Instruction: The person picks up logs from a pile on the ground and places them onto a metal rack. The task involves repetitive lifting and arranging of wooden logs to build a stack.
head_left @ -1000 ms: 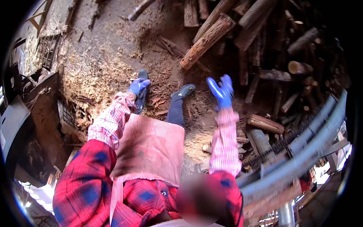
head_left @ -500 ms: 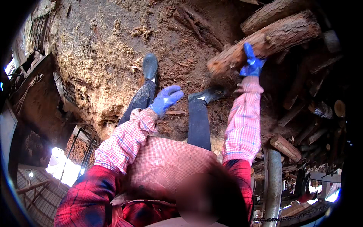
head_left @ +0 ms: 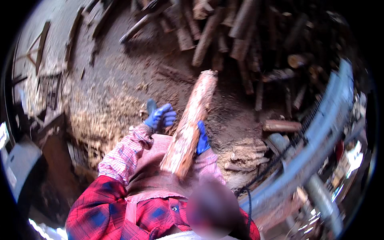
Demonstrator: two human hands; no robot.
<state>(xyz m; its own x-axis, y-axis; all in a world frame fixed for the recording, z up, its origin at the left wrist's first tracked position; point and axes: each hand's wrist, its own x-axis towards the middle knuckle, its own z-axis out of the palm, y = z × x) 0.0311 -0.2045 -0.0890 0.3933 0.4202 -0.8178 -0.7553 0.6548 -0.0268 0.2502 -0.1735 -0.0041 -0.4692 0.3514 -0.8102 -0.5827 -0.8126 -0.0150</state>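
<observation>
A barked log [head_left: 190, 124] is raised in front of my body, slanting from the chest of my pinkish checked apron up and away to the right. My right hand [head_left: 203, 139], in a blue glove, grips it along its right side; the fingers beneath are hidden by the wood. Just left of the log is my left hand [head_left: 161, 117], also blue-gloved. Its fingers are loosely bent and spread, with nothing in them, and a small gap seems to part them from the bark.
Many logs [head_left: 208, 38] are heaped on the ground ahead and to the right. A long blue-grey metal rail [head_left: 308, 156] with a dark chain runs along my right side. Sawdust [head_left: 96, 132] covers the ground at left, near a brown panel [head_left: 56, 152].
My right hand has lifted the log from the pile on the right and brought it before my body. My view has turned right, and the rail now shows.
</observation>
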